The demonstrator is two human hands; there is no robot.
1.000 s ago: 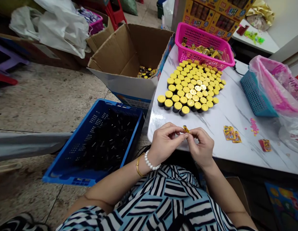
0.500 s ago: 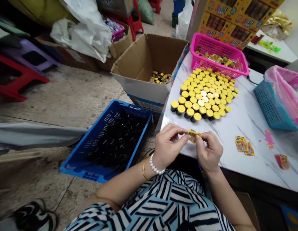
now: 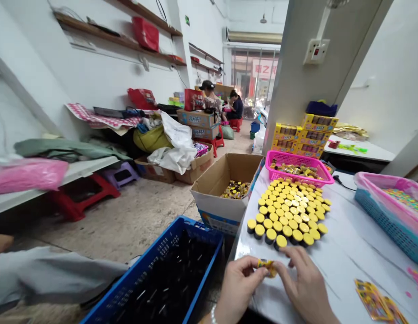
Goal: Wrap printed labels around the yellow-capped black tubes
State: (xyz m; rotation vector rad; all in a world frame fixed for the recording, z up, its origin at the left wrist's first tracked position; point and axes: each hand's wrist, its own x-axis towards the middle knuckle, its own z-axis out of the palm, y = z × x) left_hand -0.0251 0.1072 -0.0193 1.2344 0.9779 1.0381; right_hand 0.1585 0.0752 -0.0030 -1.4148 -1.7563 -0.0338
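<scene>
Over the table's front edge, my left hand (image 3: 241, 281) pinches a small yellow printed wrapper (image 3: 267, 266) between thumb and fingertips. My right hand (image 3: 305, 285) is at the wrapper's right side, its thumb against it and its fingers bent and raised apart from the thumb. Just beyond my hands stand many black tubs with yellow lids (image 3: 290, 209), packed close together upright. A pile of flat yellow printed wrappers (image 3: 374, 299) lies on the table to the right of my right hand.
Behind the tubs is a pink basket (image 3: 298, 180) of wrapped pieces. A cardboard box (image 3: 212, 204) and a blue crate (image 3: 204, 288) of black pieces stand left of the table (image 3: 344, 238). At right sits a blue basket (image 3: 384, 220) lined with pink plastic. Two people sit far back.
The view has tilted up, showing the room's far end, and my hands sit lower in it. My right hand's fingers have lifted and spread from the wrapper; my left still pinches it.
</scene>
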